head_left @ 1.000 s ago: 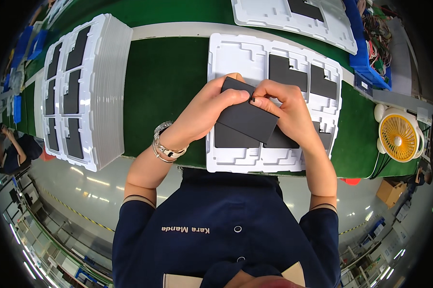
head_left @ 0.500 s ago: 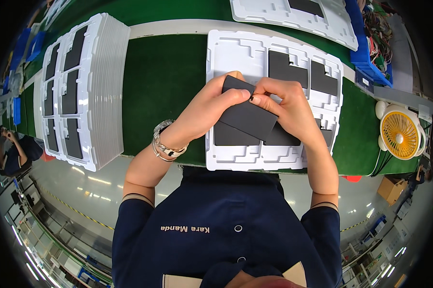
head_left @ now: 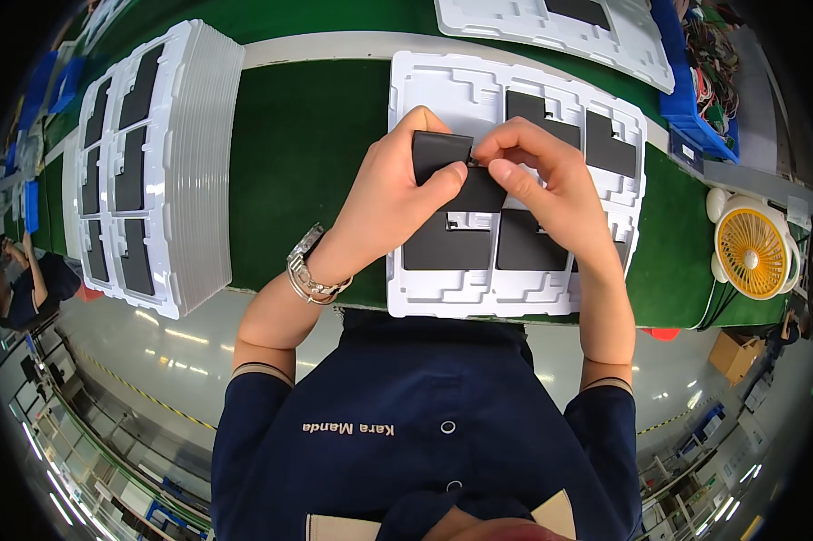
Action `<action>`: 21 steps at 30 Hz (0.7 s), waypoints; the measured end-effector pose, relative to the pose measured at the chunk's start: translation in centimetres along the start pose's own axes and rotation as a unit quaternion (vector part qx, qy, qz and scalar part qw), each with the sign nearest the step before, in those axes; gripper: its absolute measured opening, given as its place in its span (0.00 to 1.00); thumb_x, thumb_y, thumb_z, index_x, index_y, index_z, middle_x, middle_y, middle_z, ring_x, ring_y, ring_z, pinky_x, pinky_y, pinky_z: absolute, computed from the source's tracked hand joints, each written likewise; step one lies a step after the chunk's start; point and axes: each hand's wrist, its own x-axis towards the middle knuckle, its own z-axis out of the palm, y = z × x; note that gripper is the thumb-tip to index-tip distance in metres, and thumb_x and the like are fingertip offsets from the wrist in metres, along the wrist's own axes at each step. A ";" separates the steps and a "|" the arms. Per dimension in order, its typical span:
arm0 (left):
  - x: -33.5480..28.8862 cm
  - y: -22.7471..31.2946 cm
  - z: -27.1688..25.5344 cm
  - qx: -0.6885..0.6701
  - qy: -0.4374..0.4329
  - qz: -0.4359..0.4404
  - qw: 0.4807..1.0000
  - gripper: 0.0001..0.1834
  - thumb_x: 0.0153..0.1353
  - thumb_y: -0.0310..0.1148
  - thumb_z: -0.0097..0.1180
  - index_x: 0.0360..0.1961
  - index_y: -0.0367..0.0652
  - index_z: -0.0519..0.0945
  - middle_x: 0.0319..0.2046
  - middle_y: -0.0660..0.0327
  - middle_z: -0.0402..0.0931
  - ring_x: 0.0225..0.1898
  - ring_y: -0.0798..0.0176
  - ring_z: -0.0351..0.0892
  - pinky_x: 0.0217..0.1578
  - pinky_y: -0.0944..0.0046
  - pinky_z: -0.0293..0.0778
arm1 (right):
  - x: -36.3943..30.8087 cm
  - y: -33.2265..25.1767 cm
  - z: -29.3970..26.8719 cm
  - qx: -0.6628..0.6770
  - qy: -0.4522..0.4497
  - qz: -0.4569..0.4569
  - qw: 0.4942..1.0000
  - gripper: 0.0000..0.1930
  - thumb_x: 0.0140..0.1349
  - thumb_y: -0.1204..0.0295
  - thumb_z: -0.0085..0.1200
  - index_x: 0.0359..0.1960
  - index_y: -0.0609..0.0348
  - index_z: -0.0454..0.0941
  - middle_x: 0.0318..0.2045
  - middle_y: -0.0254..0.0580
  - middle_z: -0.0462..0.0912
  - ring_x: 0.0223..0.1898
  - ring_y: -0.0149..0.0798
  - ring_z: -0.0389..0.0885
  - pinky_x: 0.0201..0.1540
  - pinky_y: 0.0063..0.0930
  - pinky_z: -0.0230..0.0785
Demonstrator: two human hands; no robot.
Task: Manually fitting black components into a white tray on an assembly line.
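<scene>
While the white moulded tray [head_left: 424, 90] lies flat on the green bench [head_left: 307, 153] just as it did a second ago, the dark flat part [head_left: 442, 149] has been drawn back from lying broad across the tray's middle and now sits bunched between the two hands above the tray's centre. The left hand [head_left: 388, 203] has its grip closed on the part's left end, thumb on top and fingers curled beneath. The right hand [head_left: 551, 185] pinches the part's right edge with thumb and forefinger, closed tight as if picking at a corner or a film; what exactly it has hold of is too small to tell. That suggests the part is being worked in the air rather than seated, so this slot of the tray looks unfilled as yet.

Below the hands, two dark parts [head_left: 447, 243] already rest in the tray's near pockets, and two more [head_left: 609, 144] fill pockets on the tray's far right. Left of the tray stands a tall stack of like trays [head_left: 194, 180], loaded with dark parts. Beyond the tray lies another white tray [head_left: 514, 22]. Right of the tray sit a blue bin [head_left: 686, 99] and a small yellow fan [head_left: 751, 254]. Nothing lies between the hands and the tray; only the hands themselves cover its middle pockets.
</scene>
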 end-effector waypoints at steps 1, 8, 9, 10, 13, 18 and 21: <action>-0.1 0.0 0.1 0.015 0.003 0.006 1.000 0.11 0.59 0.29 0.59 0.35 0.38 0.69 0.21 0.63 0.74 0.23 0.74 0.72 0.25 0.69 0.68 | 0.1 0.0 0.1 -0.016 -0.007 -0.004 1.000 0.06 0.63 0.73 0.58 0.36 0.63 0.78 0.30 0.37 0.81 0.34 0.33 0.78 0.42 0.26 0.70; -0.3 0.0 0.5 0.075 0.015 0.015 0.997 0.11 0.58 0.28 0.59 0.36 0.38 0.69 0.18 0.60 0.75 0.19 0.67 0.76 0.22 0.65 0.69 | 0.0 -0.4 0.7 -0.075 0.002 0.001 0.997 0.04 0.59 0.78 0.58 0.34 0.64 0.77 0.29 0.40 0.79 0.32 0.36 0.78 0.36 0.30 0.70; -0.3 0.0 0.6 0.077 0.016 0.017 0.997 0.11 0.58 0.28 0.59 0.36 0.38 0.69 0.19 0.59 0.75 0.19 0.66 0.76 0.22 0.65 0.69 | 0.0 -0.3 0.7 -0.076 0.004 0.001 0.997 0.04 0.59 0.78 0.58 0.34 0.64 0.77 0.29 0.40 0.79 0.32 0.36 0.78 0.36 0.29 0.70; -0.3 0.0 0.6 0.079 0.017 0.019 0.997 0.12 0.58 0.28 0.59 0.36 0.38 0.69 0.19 0.59 0.75 0.19 0.66 0.76 0.22 0.65 0.70 | 0.0 -0.3 0.7 -0.076 0.005 0.002 0.997 0.04 0.59 0.78 0.58 0.33 0.64 0.77 0.29 0.40 0.79 0.32 0.36 0.78 0.36 0.29 0.70; -0.3 0.0 0.6 0.090 0.017 0.027 0.995 0.12 0.58 0.28 0.60 0.36 0.38 0.69 0.19 0.58 0.75 0.19 0.65 0.76 0.22 0.64 0.70 | -0.1 -0.1 0.7 -0.078 0.013 -0.003 0.997 0.03 0.59 0.78 0.57 0.33 0.65 0.77 0.29 0.41 0.79 0.31 0.37 0.78 0.36 0.29 0.69; -0.3 -0.1 0.7 0.086 0.023 0.033 0.995 0.12 0.58 0.28 0.60 0.36 0.37 0.69 0.19 0.58 0.75 0.20 0.65 0.76 0.23 0.64 0.70 | 0.0 -0.1 0.9 -0.077 0.020 0.001 0.997 0.03 0.59 0.78 0.57 0.32 0.65 0.77 0.29 0.39 0.78 0.31 0.37 0.77 0.34 0.29 0.68; -0.3 -0.1 0.7 0.083 0.021 0.027 0.996 0.12 0.58 0.28 0.60 0.36 0.37 0.69 0.19 0.58 0.75 0.20 0.65 0.75 0.23 0.64 0.69 | 0.0 0.0 1.0 -0.071 0.026 0.005 0.997 0.02 0.59 0.78 0.56 0.32 0.64 0.77 0.29 0.38 0.78 0.30 0.35 0.76 0.31 0.28 0.66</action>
